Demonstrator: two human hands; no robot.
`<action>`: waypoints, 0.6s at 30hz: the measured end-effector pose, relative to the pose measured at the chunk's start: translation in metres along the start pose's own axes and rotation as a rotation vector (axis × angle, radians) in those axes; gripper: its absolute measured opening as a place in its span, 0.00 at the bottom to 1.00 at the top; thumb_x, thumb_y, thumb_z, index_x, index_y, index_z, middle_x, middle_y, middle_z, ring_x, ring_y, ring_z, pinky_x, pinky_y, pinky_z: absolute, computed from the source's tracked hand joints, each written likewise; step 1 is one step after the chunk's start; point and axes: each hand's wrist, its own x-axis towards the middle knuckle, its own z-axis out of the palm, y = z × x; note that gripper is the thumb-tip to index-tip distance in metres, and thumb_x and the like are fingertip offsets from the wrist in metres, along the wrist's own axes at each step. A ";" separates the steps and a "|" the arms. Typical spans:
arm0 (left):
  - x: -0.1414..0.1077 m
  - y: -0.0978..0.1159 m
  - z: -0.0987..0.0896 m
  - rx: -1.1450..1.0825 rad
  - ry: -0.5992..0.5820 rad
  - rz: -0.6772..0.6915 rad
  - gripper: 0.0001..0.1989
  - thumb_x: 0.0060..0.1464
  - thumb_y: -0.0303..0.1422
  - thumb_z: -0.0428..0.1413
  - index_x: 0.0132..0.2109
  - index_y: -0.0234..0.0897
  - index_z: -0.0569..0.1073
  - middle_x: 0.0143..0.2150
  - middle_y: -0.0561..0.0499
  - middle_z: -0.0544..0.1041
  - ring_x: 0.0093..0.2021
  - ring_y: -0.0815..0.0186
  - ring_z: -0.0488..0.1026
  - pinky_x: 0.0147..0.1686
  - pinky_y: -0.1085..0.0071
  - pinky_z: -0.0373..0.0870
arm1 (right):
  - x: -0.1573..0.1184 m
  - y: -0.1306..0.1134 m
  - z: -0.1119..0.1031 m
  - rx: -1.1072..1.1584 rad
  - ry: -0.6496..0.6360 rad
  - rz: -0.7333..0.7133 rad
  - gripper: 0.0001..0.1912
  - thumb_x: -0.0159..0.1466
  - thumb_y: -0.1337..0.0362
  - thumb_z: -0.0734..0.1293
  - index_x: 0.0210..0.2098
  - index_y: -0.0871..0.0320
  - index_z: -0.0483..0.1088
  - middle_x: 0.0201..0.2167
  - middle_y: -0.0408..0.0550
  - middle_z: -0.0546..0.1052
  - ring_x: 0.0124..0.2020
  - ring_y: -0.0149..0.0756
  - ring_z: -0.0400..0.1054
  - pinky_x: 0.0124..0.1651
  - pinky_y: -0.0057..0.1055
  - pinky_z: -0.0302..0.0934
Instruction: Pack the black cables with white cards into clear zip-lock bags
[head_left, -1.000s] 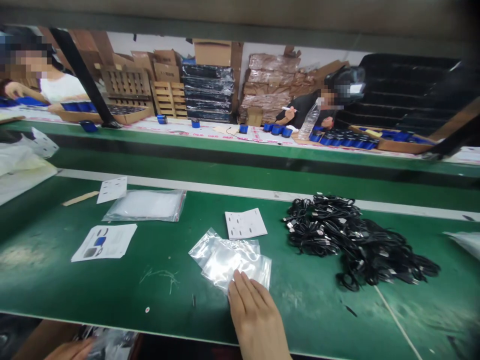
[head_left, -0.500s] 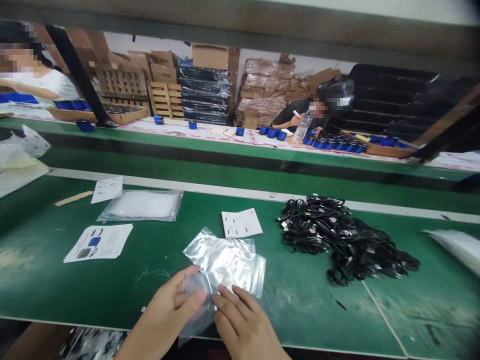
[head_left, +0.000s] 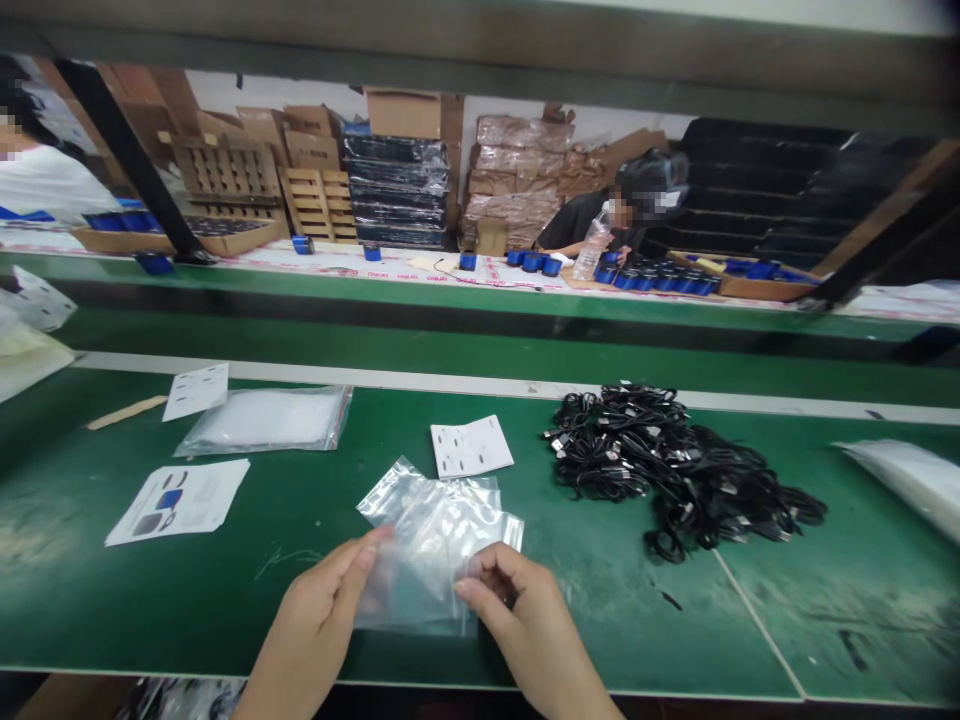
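A clear plastic zip bag (head_left: 416, 595) is stretched between my two hands above the front of the green bench. My left hand (head_left: 322, 600) pinches its left side, thumb against fingers. On the other side, my right hand (head_left: 521, 605) grips the bag's right edge between thumb and curled fingers. Beyond it lie several more clear bags (head_left: 457, 510), overlapping in a loose pile. A small stack of folded white leaflets (head_left: 472, 447) sits just behind that pile. To the right is a heap of black coiled cables (head_left: 675, 465) with metal plugs.
Printed sheets (head_left: 178, 500), a filled clear bag (head_left: 262, 420), a single leaflet (head_left: 196, 390) and a flat wooden stick (head_left: 126, 412) lie left. A white bag (head_left: 911, 485) lies far right. Across the bench, people work among blue cylindrical items (head_left: 667, 278). An overhead beam (head_left: 480, 70) crosses above.
My right hand has moved right and now pinches the bag's edge instead of lying with fingers extended over it. The bag is spread wider, and the view has shifted slightly.
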 end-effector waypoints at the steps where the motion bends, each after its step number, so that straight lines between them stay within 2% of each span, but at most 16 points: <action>1: 0.002 -0.002 0.000 0.060 0.044 0.042 0.23 0.58 0.47 0.43 0.50 0.41 0.74 0.50 0.51 0.77 0.48 0.59 0.74 0.43 0.69 0.74 | 0.001 0.000 -0.001 -0.005 0.004 0.010 0.07 0.59 0.65 0.65 0.25 0.58 0.68 0.20 0.40 0.71 0.22 0.30 0.65 0.26 0.23 0.57; 3: 0.005 -0.005 -0.002 0.131 0.136 0.105 0.23 0.60 0.46 0.42 0.53 0.44 0.72 0.55 0.52 0.72 0.52 0.59 0.72 0.47 0.67 0.72 | 0.005 0.003 -0.003 -0.096 0.043 0.010 0.08 0.60 0.64 0.64 0.24 0.57 0.67 0.18 0.39 0.70 0.21 0.31 0.66 0.25 0.23 0.57; 4: 0.007 -0.006 -0.003 0.130 0.173 0.122 0.23 0.60 0.46 0.41 0.53 0.44 0.72 0.54 0.51 0.72 0.51 0.59 0.73 0.47 0.67 0.72 | 0.007 0.004 -0.004 -0.164 0.069 0.001 0.09 0.61 0.64 0.64 0.24 0.57 0.67 0.18 0.40 0.70 0.21 0.32 0.66 0.25 0.24 0.57; 7: 0.010 -0.006 -0.006 0.010 0.224 0.129 0.23 0.60 0.47 0.42 0.49 0.40 0.74 0.46 0.48 0.77 0.42 0.62 0.77 0.44 0.69 0.74 | 0.014 0.010 -0.005 -0.324 0.144 -0.038 0.07 0.61 0.65 0.63 0.26 0.57 0.68 0.21 0.43 0.71 0.22 0.36 0.66 0.28 0.29 0.57; 9: 0.010 -0.004 -0.007 -0.076 0.220 0.100 0.24 0.59 0.49 0.43 0.45 0.38 0.75 0.38 0.48 0.80 0.36 0.63 0.77 0.39 0.70 0.76 | 0.017 0.011 -0.004 -0.370 0.202 -0.059 0.07 0.61 0.65 0.62 0.36 0.59 0.70 0.32 0.50 0.72 0.28 0.41 0.67 0.32 0.33 0.58; 12: 0.007 -0.001 -0.006 -0.161 0.188 0.057 0.24 0.58 0.50 0.45 0.43 0.36 0.74 0.33 0.49 0.80 0.30 0.65 0.76 0.32 0.72 0.76 | 0.017 0.005 -0.004 -0.321 0.258 -0.183 0.18 0.63 0.63 0.60 0.51 0.60 0.63 0.44 0.56 0.68 0.38 0.43 0.66 0.39 0.37 0.60; 15: 0.002 0.001 -0.004 -0.199 0.160 0.041 0.23 0.57 0.51 0.46 0.42 0.37 0.74 0.30 0.51 0.79 0.26 0.66 0.74 0.28 0.73 0.75 | 0.012 -0.010 -0.006 -0.120 0.097 -0.273 0.19 0.64 0.63 0.61 0.54 0.57 0.62 0.46 0.52 0.69 0.41 0.38 0.65 0.44 0.32 0.61; 16: 0.001 0.002 -0.004 -0.204 0.134 0.033 0.23 0.58 0.51 0.45 0.42 0.37 0.74 0.28 0.52 0.78 0.25 0.66 0.73 0.26 0.73 0.74 | 0.011 -0.015 -0.006 -0.063 0.016 -0.259 0.17 0.63 0.64 0.62 0.52 0.56 0.64 0.44 0.49 0.70 0.40 0.36 0.66 0.44 0.30 0.61; 18: -0.002 0.006 -0.005 -0.154 0.076 0.016 0.23 0.59 0.49 0.43 0.43 0.38 0.73 0.28 0.52 0.77 0.24 0.66 0.73 0.26 0.72 0.74 | 0.009 -0.023 -0.006 0.009 -0.094 -0.181 0.09 0.62 0.66 0.62 0.41 0.57 0.71 0.34 0.45 0.73 0.34 0.33 0.67 0.39 0.27 0.60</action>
